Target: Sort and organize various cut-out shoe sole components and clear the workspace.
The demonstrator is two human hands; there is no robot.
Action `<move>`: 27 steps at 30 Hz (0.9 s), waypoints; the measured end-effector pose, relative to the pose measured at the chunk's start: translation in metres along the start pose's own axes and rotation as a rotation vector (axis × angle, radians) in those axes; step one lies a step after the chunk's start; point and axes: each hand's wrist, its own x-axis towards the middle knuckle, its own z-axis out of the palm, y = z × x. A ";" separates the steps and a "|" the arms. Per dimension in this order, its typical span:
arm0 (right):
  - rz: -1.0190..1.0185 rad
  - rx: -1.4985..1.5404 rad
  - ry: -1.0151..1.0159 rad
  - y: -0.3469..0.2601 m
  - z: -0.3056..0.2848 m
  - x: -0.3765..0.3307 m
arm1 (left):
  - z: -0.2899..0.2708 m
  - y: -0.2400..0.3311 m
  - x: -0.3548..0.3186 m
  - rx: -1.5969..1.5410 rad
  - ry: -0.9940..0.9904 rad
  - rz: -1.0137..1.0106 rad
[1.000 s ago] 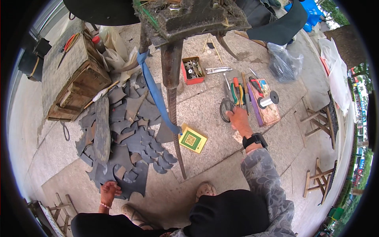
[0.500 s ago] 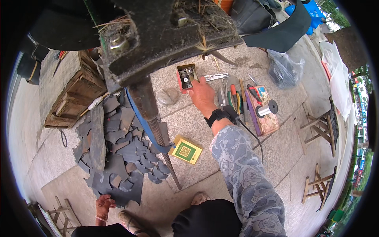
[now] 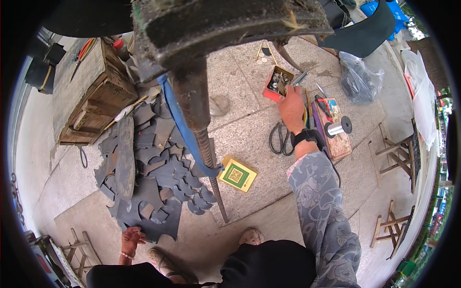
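My right hand (image 3: 293, 110) reaches far forward and is closed on the near edge of a small red open box (image 3: 272, 94). Small metal bits (image 3: 274, 81) lie inside it. Part of the box's near corner is hidden by my fingers. Beside that hand lie scissors with dark handles (image 3: 276, 139), their blades mostly covered. At the lower left hangs my left hand (image 3: 132, 238), fingers loosely bent and apart, with nothing seen in them. It is nearest to the pile of dark sheet scraps (image 3: 163, 175).
A dark metal stand (image 3: 185, 96) on a ribbed rod rises in front of me. A blue strap ties a yellow-green card (image 3: 238, 174) to it. A wooden chest (image 3: 93, 91) stands left. A wire spool (image 3: 339, 126), a grey plastic bag (image 3: 360, 79) and folding stools (image 3: 396, 146) are right.
My right hand has moved the red box to the right, over toward the tools. My left hand has drawn slightly away from the scraps. The view has shifted a little.
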 end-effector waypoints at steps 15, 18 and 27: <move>-0.569 0.382 -0.514 -0.139 0.066 -0.032 | -0.005 -0.001 -0.026 -0.045 0.073 0.035; -0.454 0.224 -0.458 -0.133 0.060 -0.025 | -0.006 -0.002 -0.029 -0.081 0.082 0.021; 0.156 0.888 -0.711 -0.110 0.079 -0.015 | -0.002 0.002 -0.029 -0.052 0.105 -0.014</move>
